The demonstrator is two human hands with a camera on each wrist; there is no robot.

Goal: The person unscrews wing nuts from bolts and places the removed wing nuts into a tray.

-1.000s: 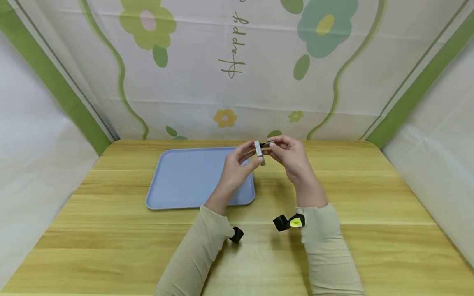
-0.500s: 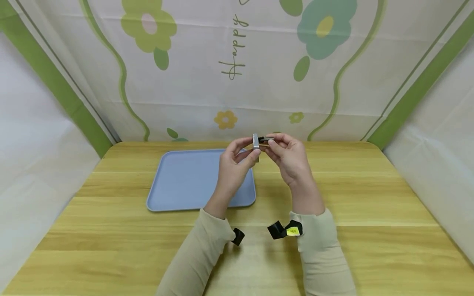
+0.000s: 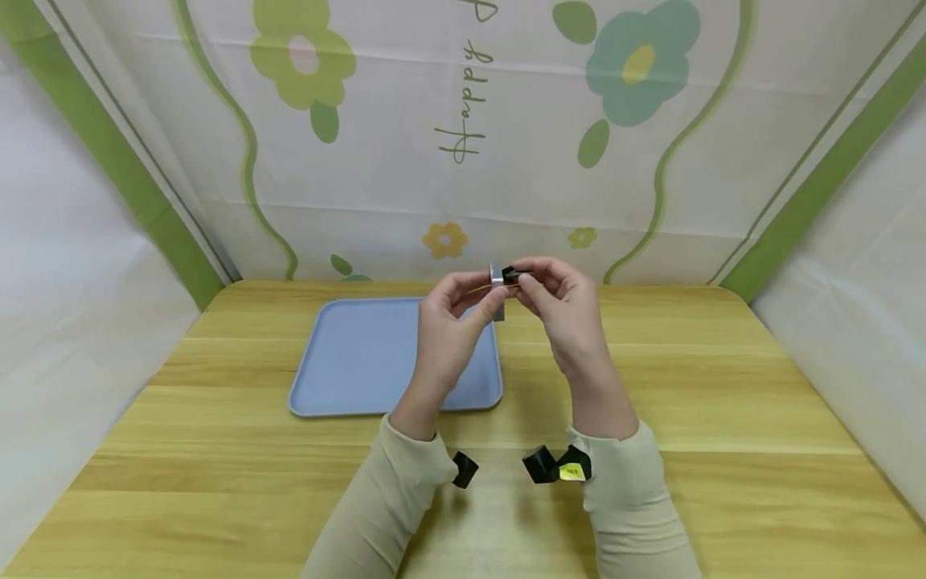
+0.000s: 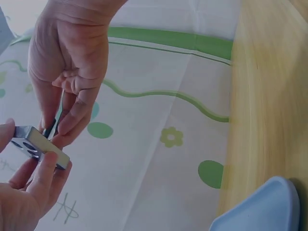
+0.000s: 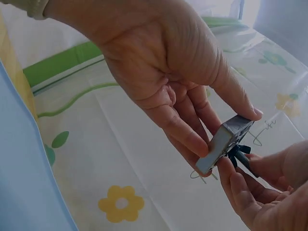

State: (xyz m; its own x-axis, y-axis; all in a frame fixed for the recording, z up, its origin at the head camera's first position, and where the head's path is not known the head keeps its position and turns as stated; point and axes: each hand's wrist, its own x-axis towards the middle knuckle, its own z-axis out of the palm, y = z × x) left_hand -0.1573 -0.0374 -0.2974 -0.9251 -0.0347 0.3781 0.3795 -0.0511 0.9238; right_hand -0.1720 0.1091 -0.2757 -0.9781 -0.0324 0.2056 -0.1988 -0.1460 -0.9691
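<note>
My left hand (image 3: pixel 450 326) grips a small silver metal block (image 5: pixel 216 151) between thumb and fingers, above the tray's right edge in the head view. Round holes show in the block's face in the left wrist view. A threaded bolt (image 5: pixel 247 164) with a black wing-shaped nut (image 5: pixel 233 153) sticks out from the block's other side. My right hand (image 3: pixel 567 314) pinches at this bolt with its thumb and fingers, right beside the block. In the left wrist view the right hand's fingers hide most of the bolt.
A light blue tray (image 3: pixel 365 354) lies on the wooden table (image 3: pixel 217 482), left of and below the hands. A white floral cloth (image 3: pixel 376 161) hangs behind the table's far edge. Black wrist cameras (image 3: pixel 538 465) sit at both sleeve cuffs.
Both hands have shifted slightly up and left relative to the tray. The block has turned a little in the left hand, and the right hand stays at the bolt.
</note>
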